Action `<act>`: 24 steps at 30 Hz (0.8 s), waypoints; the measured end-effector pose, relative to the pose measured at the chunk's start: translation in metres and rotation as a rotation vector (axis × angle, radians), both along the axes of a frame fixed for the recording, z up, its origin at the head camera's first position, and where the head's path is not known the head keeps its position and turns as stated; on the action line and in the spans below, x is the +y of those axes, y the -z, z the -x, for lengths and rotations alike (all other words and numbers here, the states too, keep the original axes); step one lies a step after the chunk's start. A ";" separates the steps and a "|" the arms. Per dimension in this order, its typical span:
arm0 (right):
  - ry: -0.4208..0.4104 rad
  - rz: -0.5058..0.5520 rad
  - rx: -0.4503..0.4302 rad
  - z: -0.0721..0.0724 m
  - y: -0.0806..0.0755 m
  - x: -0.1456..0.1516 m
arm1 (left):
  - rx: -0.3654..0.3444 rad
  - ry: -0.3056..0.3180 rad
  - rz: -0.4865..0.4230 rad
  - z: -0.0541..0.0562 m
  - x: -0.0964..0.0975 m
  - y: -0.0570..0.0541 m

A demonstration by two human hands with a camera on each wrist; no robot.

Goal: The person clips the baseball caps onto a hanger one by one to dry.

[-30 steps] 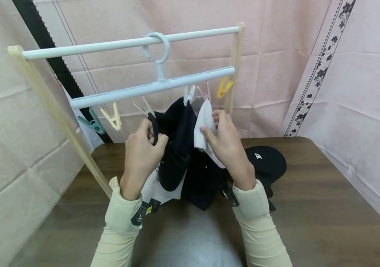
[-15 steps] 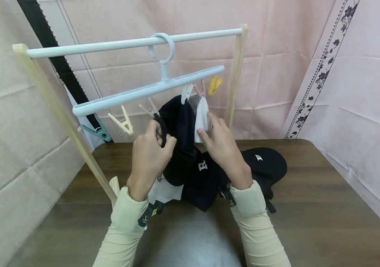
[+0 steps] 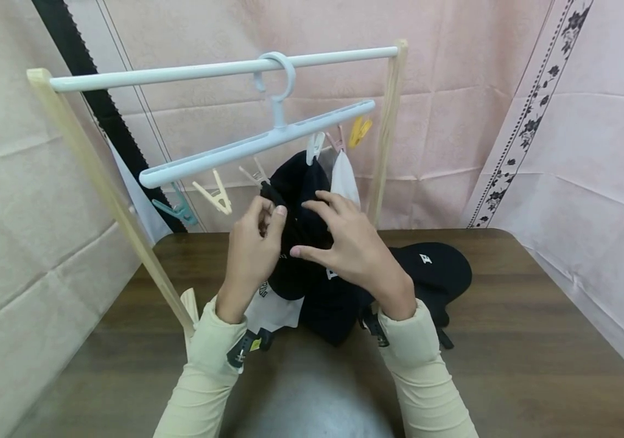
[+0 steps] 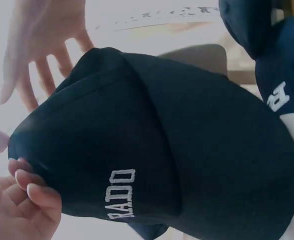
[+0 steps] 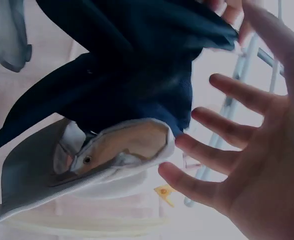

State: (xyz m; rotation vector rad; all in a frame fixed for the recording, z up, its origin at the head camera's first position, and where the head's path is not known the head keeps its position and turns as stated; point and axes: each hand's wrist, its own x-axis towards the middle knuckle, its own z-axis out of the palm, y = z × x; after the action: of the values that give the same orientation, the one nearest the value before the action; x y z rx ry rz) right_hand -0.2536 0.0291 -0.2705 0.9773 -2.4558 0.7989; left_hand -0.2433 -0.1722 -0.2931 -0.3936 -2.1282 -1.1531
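My left hand (image 3: 254,249) pinches the edge of a black cap (image 4: 102,145) with white lettering, in front of a hanger with clothespins. The held edge meets a pale clothespin (image 3: 257,173); whether it is clipped there I cannot tell. Fingers spread, my right hand (image 3: 344,243) is close beside this cap and holds nothing. Behind it hangs a dark navy cap (image 3: 316,176) under a white clothespin (image 3: 315,147). To its right a white cap (image 3: 346,177) hangs from a pink clothespin (image 3: 338,140); its inside shows in the right wrist view.
The light blue hanger (image 3: 224,153) tilts on a white rod (image 3: 169,75) between wooden posts. Teal (image 3: 180,210), cream (image 3: 217,196) and yellow (image 3: 360,131) clothespins hang from it. On the brown table (image 3: 509,340) lie more caps, including a black cap (image 3: 438,267) at right.
My right hand has let go of the white cap and moved left and down to the black cap, its fingers spreading. The hanger has shifted slightly right, and so has my left hand.
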 end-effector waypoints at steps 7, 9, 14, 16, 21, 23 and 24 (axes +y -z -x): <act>0.020 0.000 0.051 0.009 0.008 -0.004 | -0.080 0.232 -0.350 0.006 -0.010 -0.001; 0.017 0.010 0.060 0.011 0.010 -0.004 | -0.101 0.292 -0.458 0.008 -0.012 -0.003; 0.011 0.021 0.038 0.014 0.013 -0.003 | -0.109 0.339 -0.680 0.008 -0.020 -0.007; 0.012 0.026 0.024 0.016 0.014 -0.002 | -0.100 0.346 -0.731 0.007 -0.025 -0.009; 0.023 0.042 0.012 0.021 0.015 0.001 | -0.076 0.506 -0.784 0.007 -0.036 -0.012; 0.026 0.044 0.013 0.022 0.016 0.002 | -0.071 0.625 -0.779 0.006 -0.037 -0.013; 0.030 0.043 0.012 0.023 0.016 0.002 | -0.068 0.688 -0.771 0.006 -0.038 -0.014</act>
State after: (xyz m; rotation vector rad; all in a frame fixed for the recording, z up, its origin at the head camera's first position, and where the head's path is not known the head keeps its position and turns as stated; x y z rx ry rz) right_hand -0.2762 0.0315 -0.2867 0.9255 -2.4272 0.8297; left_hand -0.2489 -0.2098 -0.2792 -0.7387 -1.4374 -2.2690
